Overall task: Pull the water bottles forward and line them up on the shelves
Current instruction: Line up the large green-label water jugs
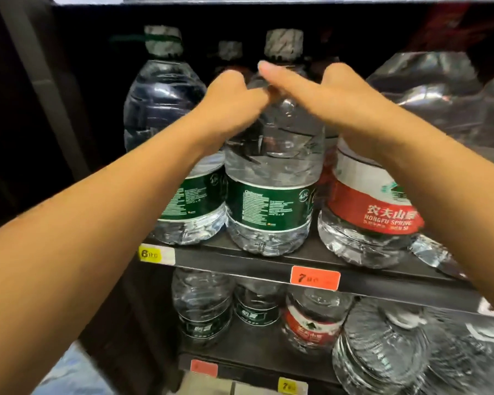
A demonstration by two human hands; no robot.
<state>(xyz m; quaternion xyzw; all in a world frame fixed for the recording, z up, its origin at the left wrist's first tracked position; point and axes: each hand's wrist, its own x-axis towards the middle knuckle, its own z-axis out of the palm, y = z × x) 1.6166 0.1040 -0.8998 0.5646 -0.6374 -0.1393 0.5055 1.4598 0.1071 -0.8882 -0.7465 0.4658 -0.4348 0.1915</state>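
Shelving unit, dark metal, two tiers in view: the upper shelf (268, 259) carries the large bottles at its front lip, the lower shelf (254, 357) a row of smaller ones set further back.

Item 1. Large clear plastic water bottle with red and white label (368, 218), right of centre on the upper shelf, base at the edge and touching its neighbour; it hems in the right forearm.

Item 2. Large clear plastic water bottle with dark green label and patterned grey cap (271, 195), centre front, upright, base at the shelf lip. This is the piece in hand. Left hand (234, 101) has its fingers curled round the shoulder from the left; right hand (325, 92) lies over the shoulder from the right, forefinger stretched straight across the neck toward the left hand, its remaining fingers hidden behind the bottle. Hands nearly meet at the neck. Judged a two-handed hold because a full bottle of this bulk would tip if dragged by one side.

Item 3. Second green-labelled clear bottle with matching grey cap (169, 166), left of Item 2 and touching it, set slightly further back; likely needs drawing forward to match.

Item 4. Further grey cap (230, 49) behind, between Items 2 and 3: a rear bottle, blocked by the front row.

Item 5. Shrink-wrapped clear bottles (439, 89), far right, upper tier.

Item 6. Orange price tag (315, 277); yellow price tag (154, 254), on the shelf edge.
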